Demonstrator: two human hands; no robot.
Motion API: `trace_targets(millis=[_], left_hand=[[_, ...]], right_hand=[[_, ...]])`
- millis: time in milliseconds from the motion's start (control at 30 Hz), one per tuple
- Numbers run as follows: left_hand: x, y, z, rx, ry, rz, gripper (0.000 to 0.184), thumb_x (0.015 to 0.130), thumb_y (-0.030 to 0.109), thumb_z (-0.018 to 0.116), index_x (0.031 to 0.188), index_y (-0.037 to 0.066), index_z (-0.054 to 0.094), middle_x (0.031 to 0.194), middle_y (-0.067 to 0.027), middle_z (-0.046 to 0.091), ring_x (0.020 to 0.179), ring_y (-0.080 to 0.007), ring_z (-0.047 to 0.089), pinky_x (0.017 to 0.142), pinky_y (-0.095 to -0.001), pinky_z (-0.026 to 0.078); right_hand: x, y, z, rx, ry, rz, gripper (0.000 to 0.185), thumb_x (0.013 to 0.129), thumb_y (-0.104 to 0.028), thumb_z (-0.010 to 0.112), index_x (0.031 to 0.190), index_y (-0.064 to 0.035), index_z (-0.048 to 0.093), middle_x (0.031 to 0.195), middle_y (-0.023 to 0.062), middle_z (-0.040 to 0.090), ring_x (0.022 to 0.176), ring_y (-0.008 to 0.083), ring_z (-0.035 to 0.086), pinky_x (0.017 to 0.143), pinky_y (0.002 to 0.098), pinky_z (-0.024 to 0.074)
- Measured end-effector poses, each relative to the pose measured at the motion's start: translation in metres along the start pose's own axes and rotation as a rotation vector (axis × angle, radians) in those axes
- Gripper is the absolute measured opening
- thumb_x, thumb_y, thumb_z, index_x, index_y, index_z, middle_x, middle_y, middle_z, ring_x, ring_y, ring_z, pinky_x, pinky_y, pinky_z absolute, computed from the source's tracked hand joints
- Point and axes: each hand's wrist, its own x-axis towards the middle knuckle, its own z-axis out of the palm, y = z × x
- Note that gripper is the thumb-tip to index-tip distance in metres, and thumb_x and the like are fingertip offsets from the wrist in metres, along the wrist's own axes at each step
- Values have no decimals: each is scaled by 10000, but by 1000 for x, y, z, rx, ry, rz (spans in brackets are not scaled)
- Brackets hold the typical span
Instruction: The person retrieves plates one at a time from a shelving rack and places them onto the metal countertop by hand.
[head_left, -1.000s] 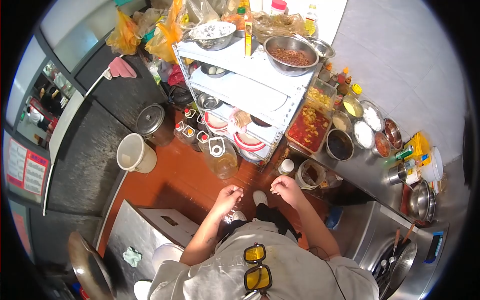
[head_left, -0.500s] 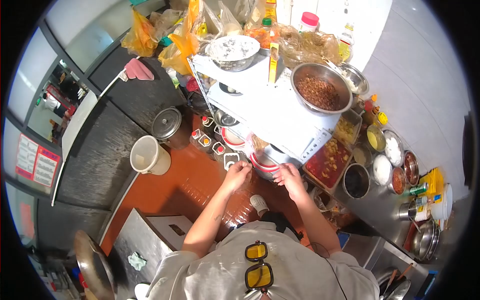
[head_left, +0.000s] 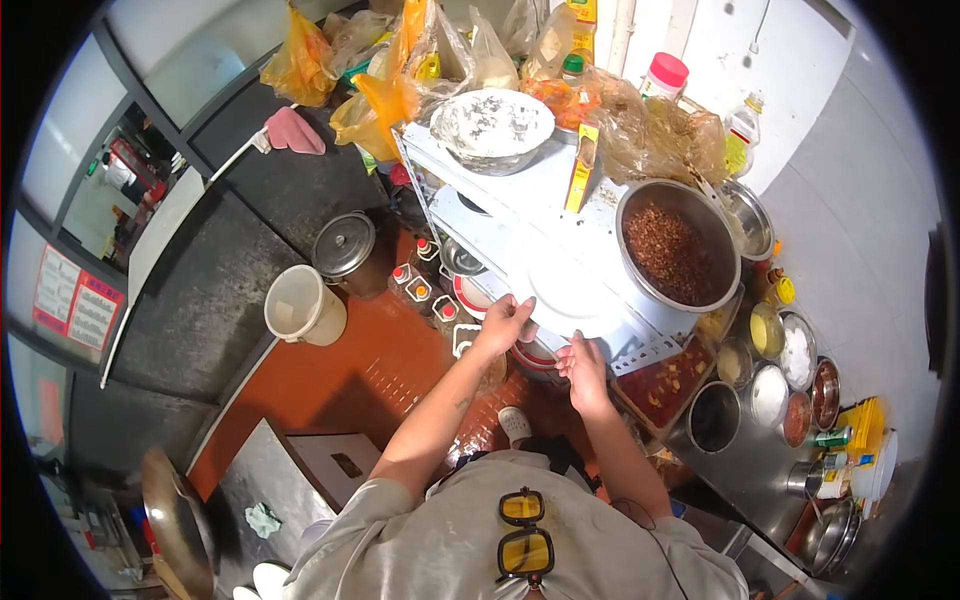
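My left hand (head_left: 508,325) is in front of the white shelf unit, its thumb and fingers drawn together in a pinch. My right hand (head_left: 582,370) is close by, a little lower and to the right, fingers curled with the tips together. Between and just beyond them is a pale, round, plate-like shape (head_left: 570,292), washed out by glare against the white shelf top (head_left: 490,212). Whether my fingers touch it, or what lies in them, I cannot make out. Below the hands, a red-rimmed bowl (head_left: 535,356) is partly hidden.
A steel pot of red-brown flakes (head_left: 668,255) stands on the shelf's right side, with a floury bowl (head_left: 492,125) at its back left. Several bowls, including a white-filled one (head_left: 768,395), crowd the right counter. A white bucket (head_left: 305,307) stands on the red floor.
Both hands have moved closer together, the left rightward and slightly up. The view has shifted, bringing the shelf nearer. The pale round shape now shows beyond my hands.
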Motion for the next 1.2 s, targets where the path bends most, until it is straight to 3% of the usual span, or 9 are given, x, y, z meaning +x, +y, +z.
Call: trace_targets(millis=[233, 333, 533, 567, 700, 800, 1067, 1200], left_hand=[[19, -15, -8, -156, -127, -69, 278, 995, 211, 598, 1191, 15, 609, 996, -55, 686, 718, -110, 626, 654, -248, 542], [25, -20, -13, -229, -241, -53, 276, 987, 202, 611, 1207, 36, 616, 1017, -32, 684, 775, -108, 634, 690, -250, 547], [5, -22, -9, -224, -203, 72, 248, 987, 179, 608, 1187, 34, 630, 1036, -10, 684, 884, -91, 624, 740, -264, 532], [1, -22, -11, -215, -210, 65, 248, 982, 158, 614, 1190, 23, 627, 1052, -8, 685, 919, -92, 619, 812, -273, 515], [-27, -24, -12, -273, -116, 154, 268, 978, 111, 610, 1224, 6, 603, 1133, -26, 676, 1013, -97, 599, 938, -281, 462], [-59, -19, -17, -389, -93, 236, 275, 985, 104, 594, 1240, 1, 589, 1149, -31, 670, 1034, -100, 592, 950, -286, 458], [-161, -51, -73, -397, 258, 259, 279, 979, 102, 604, 1239, 2, 587, 1080, -5, 676, 932, -63, 592, 851, -252, 479], [-237, -63, -97, -353, 506, 316, 287, 975, 104, 611, 1240, -5, 595, 1123, -26, 673, 1001, -89, 602, 906, -281, 480]], right_hand=[[7, -1, 2, 97, 0, 2, 183, 1021, -270, 547, 979, -94, 517, 743, 17, 582, 601, 115, 535, 560, 255, 427], [7, 0, -1, 136, -15, -27, 161, 1019, -251, 551, 981, -99, 517, 746, 15, 579, 611, 119, 534, 566, 259, 431], [-6, -1, 1, 154, -51, -61, 192, 1013, -259, 569, 977, -79, 514, 741, 25, 585, 596, 110, 528, 551, 249, 435], [-9, -1, 0, 134, -60, -64, 187, 1015, -255, 566, 987, -77, 516, 743, 24, 585, 601, 110, 526, 556, 250, 436], [-26, -3, 3, 86, -104, -65, 127, 1027, -211, 533, 1008, -86, 522, 750, 19, 579, 627, 108, 523, 578, 254, 430], [-40, -2, 12, 58, -189, -70, 122, 1032, -205, 521, 1040, -85, 532, 751, 16, 578, 629, 103, 522, 580, 251, 427], [-78, 35, 53, -95, -470, 45, 145, 1024, -220, 543, 1043, -78, 562, 738, 5, 579, 626, 91, 523, 579, 241, 422], [-104, 64, 83, -207, -625, 126, 130, 1017, -206, 555, 1021, -76, 566, 734, 15, 585, 625, 101, 532, 582, 245, 430]])
